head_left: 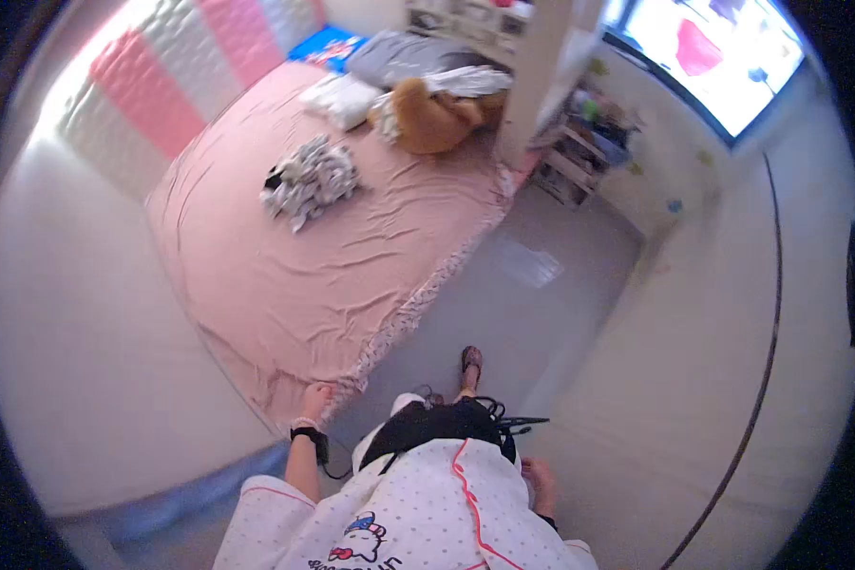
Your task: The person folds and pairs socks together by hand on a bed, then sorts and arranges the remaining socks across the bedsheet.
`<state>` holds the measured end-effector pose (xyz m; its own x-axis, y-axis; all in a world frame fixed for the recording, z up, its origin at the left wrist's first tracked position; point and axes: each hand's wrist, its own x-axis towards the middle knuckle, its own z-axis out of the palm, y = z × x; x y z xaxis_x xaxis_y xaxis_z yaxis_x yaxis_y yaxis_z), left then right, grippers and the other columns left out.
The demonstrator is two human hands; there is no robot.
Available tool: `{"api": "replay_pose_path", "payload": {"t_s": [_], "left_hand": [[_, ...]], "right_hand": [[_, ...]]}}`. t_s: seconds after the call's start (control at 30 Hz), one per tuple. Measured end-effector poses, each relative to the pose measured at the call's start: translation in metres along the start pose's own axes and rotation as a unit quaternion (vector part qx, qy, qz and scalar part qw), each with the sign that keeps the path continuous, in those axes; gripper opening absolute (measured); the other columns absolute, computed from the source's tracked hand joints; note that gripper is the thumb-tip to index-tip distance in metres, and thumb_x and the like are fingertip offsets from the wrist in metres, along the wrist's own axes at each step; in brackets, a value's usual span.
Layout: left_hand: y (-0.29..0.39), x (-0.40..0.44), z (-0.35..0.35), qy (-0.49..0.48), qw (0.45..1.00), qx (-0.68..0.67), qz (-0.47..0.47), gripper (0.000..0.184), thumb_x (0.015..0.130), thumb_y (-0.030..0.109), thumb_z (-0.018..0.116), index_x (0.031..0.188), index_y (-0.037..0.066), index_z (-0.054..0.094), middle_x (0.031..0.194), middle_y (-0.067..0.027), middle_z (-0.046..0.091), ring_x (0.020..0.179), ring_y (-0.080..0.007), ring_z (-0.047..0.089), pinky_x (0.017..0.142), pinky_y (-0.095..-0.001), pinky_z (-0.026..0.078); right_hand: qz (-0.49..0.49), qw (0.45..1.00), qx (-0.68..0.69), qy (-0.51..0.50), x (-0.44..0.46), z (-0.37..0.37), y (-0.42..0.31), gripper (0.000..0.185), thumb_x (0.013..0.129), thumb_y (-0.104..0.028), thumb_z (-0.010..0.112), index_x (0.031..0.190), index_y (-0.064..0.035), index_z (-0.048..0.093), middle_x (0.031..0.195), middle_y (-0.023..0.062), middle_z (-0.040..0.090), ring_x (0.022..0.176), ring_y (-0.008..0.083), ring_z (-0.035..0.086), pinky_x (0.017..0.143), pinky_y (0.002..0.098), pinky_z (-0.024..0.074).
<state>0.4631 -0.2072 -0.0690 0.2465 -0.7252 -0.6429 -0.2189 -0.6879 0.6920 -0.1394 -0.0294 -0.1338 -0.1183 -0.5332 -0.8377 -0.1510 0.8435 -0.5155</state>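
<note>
My left hand [315, 401], with a bracelet and a black band at the wrist, is at the near corner of the bed. It overlaps the pink bedsheet [285, 271] there; whether it touches or grips the cloth I cannot tell. Ruffled patterned trim [418, 302] runs along the sheet's right edge, close to that hand. Low beside my right hip hangs my right hand [540, 480], partly hidden by my shirt, its fingers too blurred to read. A crumpled grey-and-white cloth [312, 180] lies on the middle of the bed.
At the bed's head are a brown plush-looking item [432, 119], a white pillow [337, 100] and grey bedding [399, 59]. A bed post [532, 95] and small shelf [572, 163] stand to the right. A bright screen or window [722, 57] is on the wall; my shoe [471, 359] is on grey floor.
</note>
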Motion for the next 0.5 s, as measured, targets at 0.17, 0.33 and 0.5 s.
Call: {"api": "replay_pose_path", "payload": {"t_s": [0.17,0.33,0.5], "left_hand": [[-0.034,-0.046,0.01,0.105,0.989,0.014,-0.103,0.024,0.081,0.016,0.052,0.085,-0.001,0.068,0.076,-0.0081,0.067,0.067,-0.0136,0.061,0.061,-0.0259,0.047],[-0.026,-0.031,0.029,0.172,0.977,-0.075,-0.101,0.025,0.082,0.015,0.051,0.089,-0.003,0.068,0.076,-0.0059,0.066,0.069,-0.0121,0.06,0.064,-0.0243,0.046],[0.054,0.019,0.023,0.175,0.975,-0.117,-0.071,0.023,0.083,0.015,0.054,0.094,-0.001,0.066,0.086,-0.0078,0.066,0.078,-0.0133,0.06,0.069,-0.0257,0.047]], "right_hand": [[-0.015,0.976,-0.189,-0.104,0.107,-0.101,-0.123,0.031,0.086,-0.023,0.046,0.097,-0.0004,0.064,0.095,0.0124,0.065,0.08,0.0216,0.064,0.073,0.0346,0.0509],[-0.177,0.817,-0.542,-0.092,0.242,-0.164,-0.329,0.032,0.086,-0.024,0.045,0.097,-0.002,0.066,0.087,0.0092,0.067,0.074,0.0182,0.063,0.072,0.0318,0.0505],[-0.324,0.85,-0.416,-0.015,0.254,-0.076,-0.602,0.024,0.083,-0.017,0.05,0.08,-0.002,0.068,0.074,0.0096,0.066,0.068,0.0164,0.061,0.064,0.0293,0.0471]]}}
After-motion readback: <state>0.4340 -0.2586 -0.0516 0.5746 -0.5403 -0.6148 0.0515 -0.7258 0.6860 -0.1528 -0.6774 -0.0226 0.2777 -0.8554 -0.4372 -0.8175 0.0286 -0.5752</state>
